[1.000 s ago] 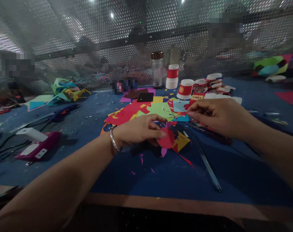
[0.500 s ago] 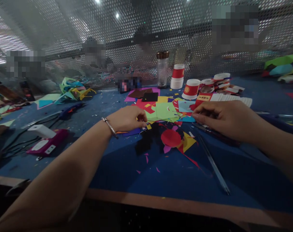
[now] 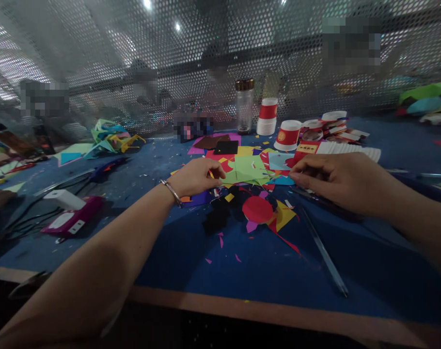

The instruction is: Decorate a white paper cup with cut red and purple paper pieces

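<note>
My left hand (image 3: pixel 200 175), with a silver bangle at the wrist, hovers by the left edge of a heap of coloured paper. Its thumb and forefinger are curved, with a gap between them and nothing visible inside. Closest to it lie a light green paper sheet (image 3: pixel 247 167) and a small yellow scrap (image 3: pixel 229 198). My right hand (image 3: pixel 331 177) is closed in a pinch near a light blue paper piece (image 3: pixel 279 160); whatever its fingertips hold is too small to make out. Between and below the hands lie a red paper circle (image 3: pixel 257 209) and yellow paper (image 3: pixel 284 215).
A clear pen (image 3: pixel 324 254) lies at the front right. Behind stand a glass bottle (image 3: pixel 244 109), stacked paper cups (image 3: pixel 267 116) and a red-and-white cup (image 3: pixel 288 135). A magenta power strip (image 3: pixel 75 218) with cables and a glue gun (image 3: pixel 109 167) are at left. A mesh screen (image 3: pixel 191 63) rises behind.
My left hand has shifted slightly right, and its forefinger and thumb have parted more. My right hand stays almost in place. The papers look unmoved.
</note>
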`<action>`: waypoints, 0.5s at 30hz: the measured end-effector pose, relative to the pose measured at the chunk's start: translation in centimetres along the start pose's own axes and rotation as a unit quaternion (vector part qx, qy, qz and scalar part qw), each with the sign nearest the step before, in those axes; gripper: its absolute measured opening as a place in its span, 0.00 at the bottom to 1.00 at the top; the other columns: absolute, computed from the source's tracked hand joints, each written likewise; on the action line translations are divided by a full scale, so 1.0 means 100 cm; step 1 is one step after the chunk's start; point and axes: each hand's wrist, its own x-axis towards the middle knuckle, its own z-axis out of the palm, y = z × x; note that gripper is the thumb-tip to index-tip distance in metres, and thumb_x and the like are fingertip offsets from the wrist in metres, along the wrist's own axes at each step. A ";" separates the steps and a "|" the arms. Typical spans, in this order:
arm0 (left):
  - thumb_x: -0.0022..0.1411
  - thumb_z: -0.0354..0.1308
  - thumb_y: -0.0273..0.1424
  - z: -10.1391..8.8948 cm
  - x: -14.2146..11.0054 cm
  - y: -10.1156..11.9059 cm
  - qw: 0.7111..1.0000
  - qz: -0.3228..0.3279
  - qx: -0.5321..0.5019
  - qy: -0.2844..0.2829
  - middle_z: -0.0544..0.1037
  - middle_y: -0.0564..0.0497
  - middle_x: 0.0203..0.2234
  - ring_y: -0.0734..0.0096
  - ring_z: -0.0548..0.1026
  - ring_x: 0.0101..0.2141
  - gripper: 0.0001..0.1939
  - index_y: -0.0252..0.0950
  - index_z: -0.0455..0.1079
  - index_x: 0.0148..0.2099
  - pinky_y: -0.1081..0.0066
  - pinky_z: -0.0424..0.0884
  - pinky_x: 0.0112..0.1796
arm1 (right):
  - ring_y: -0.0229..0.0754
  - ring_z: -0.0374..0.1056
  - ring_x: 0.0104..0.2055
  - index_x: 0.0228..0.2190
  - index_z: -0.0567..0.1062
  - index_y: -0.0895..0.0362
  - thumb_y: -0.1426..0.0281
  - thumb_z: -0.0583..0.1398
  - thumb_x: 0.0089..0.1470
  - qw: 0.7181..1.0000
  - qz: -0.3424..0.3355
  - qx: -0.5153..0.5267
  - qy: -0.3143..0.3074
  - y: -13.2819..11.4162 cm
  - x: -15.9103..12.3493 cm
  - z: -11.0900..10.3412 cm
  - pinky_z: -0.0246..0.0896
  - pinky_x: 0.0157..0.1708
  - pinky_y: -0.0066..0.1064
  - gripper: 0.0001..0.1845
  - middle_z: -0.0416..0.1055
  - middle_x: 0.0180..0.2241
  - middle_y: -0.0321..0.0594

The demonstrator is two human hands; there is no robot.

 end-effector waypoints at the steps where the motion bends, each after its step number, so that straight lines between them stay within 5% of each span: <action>1: 0.58 0.64 0.29 0.003 0.000 0.000 1.000 0.012 0.022 0.000 0.83 0.48 0.36 0.66 0.77 0.35 0.08 0.35 0.78 0.42 0.68 0.71 0.38 | 0.49 0.71 0.26 0.31 0.78 0.51 0.52 0.57 0.56 1.000 0.003 0.000 -0.002 -0.001 0.000 0.000 0.61 0.28 0.42 0.18 0.77 0.25 0.43; 7: 0.63 0.63 0.37 0.013 -0.001 0.001 0.989 0.099 0.109 0.030 0.82 0.45 0.43 0.58 0.77 0.46 0.12 0.37 0.77 0.46 0.63 0.71 0.46 | 0.49 0.71 0.25 0.31 0.78 0.50 0.50 0.56 0.54 1.000 0.013 -0.002 -0.001 -0.001 0.001 0.000 0.59 0.28 0.42 0.19 0.77 0.24 0.42; 15: 0.67 0.56 0.35 0.012 0.003 0.003 0.996 0.030 0.054 0.072 0.83 0.49 0.36 0.67 0.78 0.35 0.11 0.36 0.77 0.45 0.68 0.70 0.39 | 0.49 0.70 0.24 0.32 0.78 0.50 0.51 0.56 0.54 1.000 0.017 0.002 0.001 -0.002 0.001 0.000 0.60 0.27 0.42 0.19 0.76 0.24 0.42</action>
